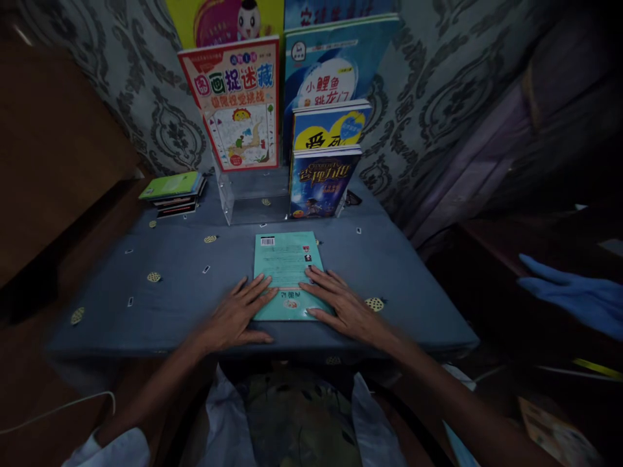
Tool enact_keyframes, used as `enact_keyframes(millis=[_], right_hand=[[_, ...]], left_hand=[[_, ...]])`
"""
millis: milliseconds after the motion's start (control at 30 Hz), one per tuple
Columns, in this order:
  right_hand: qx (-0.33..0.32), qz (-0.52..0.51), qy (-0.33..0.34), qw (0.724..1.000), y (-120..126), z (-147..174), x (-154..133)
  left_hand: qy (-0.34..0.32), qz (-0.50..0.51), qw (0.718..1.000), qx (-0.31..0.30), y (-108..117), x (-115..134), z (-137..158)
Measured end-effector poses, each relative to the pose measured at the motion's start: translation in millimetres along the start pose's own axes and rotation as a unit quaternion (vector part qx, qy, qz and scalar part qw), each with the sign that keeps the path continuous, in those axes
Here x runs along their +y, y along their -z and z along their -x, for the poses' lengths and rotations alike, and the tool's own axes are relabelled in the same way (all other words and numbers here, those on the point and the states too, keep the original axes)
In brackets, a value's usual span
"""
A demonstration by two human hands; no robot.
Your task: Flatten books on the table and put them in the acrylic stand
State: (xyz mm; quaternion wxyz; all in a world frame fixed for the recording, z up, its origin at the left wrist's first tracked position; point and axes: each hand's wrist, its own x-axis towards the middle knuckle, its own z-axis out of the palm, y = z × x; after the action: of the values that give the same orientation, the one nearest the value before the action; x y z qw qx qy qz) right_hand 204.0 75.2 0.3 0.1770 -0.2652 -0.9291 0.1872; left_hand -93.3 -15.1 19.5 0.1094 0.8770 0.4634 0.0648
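A thin teal book (280, 266) lies on the tablecloth near the table's front edge, its barcode at the far left corner and its text upside down to me. My left hand (242, 314) rests with fingers spread over the book's left edge, its thumb on the cloth. On the right side of the cover lies my right hand (335, 301), fingers apart and stretched out. Both palms face down and neither hand grips the book. Part of the lower right cover is hidden under my right fingers.
Behind the book, a clear acrylic rack (257, 211) holds a red-bordered picture book (241, 107) and a dark blue book (321, 185) with others behind it. A small stack of books (175, 189) sits at the table's back left. A blue glove (574, 292) lies at the far right.
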Motion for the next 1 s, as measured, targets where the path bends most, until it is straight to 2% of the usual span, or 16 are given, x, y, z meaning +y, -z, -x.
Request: enact_keyframes(millis=[333, 533, 667, 767, 900, 1000], right_hand=[[-0.011, 0.013, 0.02, 1.0, 0.0, 11.1, -4.0], [-0.044, 0.016, 0.035, 0.998, 0.1, 22.8, -6.1], [-0.056, 0.011, 0.044, 0.997, 1.2, 36.0, -11.1], [-0.038, 0.014, 0.053, 0.998, 1.4, 46.5, -13.1], [-0.016, 0.007, 0.077, 0.997, 11.5, 50.3, -14.8], [-0.025, 0.015, 0.087, 0.996, 27.4, 44.1, -21.4]], left_hand=[[-0.001, 0.001, 1.0, 0.008, -2.6, 7.4, 6.5], [0.0, 0.009, 1.0, 0.011, -6.1, 17.2, 13.6], [0.006, 0.018, 0.999, 0.029, -10.9, 27.3, 22.0], [0.001, 0.016, 0.998, 0.055, -12.5, 32.9, 26.9], [-0.024, 0.013, 0.998, 0.059, -9.6, 29.9, 25.9], [-0.047, 0.024, 0.998, 0.044, -9.8, 20.2, 21.3]])
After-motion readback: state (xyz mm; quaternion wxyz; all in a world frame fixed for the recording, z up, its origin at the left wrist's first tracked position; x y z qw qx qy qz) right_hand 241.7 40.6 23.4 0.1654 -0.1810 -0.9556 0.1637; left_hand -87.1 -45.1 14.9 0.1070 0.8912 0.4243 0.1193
